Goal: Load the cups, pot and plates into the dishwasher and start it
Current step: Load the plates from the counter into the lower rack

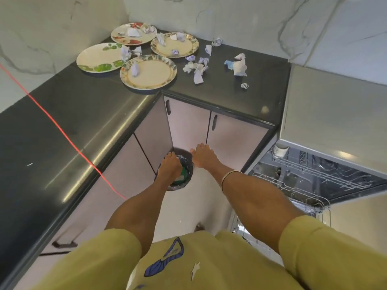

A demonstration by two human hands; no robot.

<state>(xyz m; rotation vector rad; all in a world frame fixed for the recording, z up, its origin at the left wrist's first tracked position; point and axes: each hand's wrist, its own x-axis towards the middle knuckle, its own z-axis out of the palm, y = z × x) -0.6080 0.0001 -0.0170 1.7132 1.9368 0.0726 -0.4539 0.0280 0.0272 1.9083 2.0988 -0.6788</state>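
You are reaching both arms down over the small round bin lined with a crinkled dark bag (185,164). Your left hand (170,166) is hanging fingers-down above its mouth and your right hand (201,155) is spreading flat just beside it; both are looking empty, fingers loosely apart. To your right, the open dishwasher (326,130) is showing white wire racks (293,185), with one pale cup (280,150) sitting in the upper rack. Farther off, four round floral-rimmed plates (149,72) are lying flat on the glossy black countertop (219,95), scattered with crumpled paper scraps (196,69). Those plates are probably rigid, smooth and breakable; gripping each by its rim looks safest.
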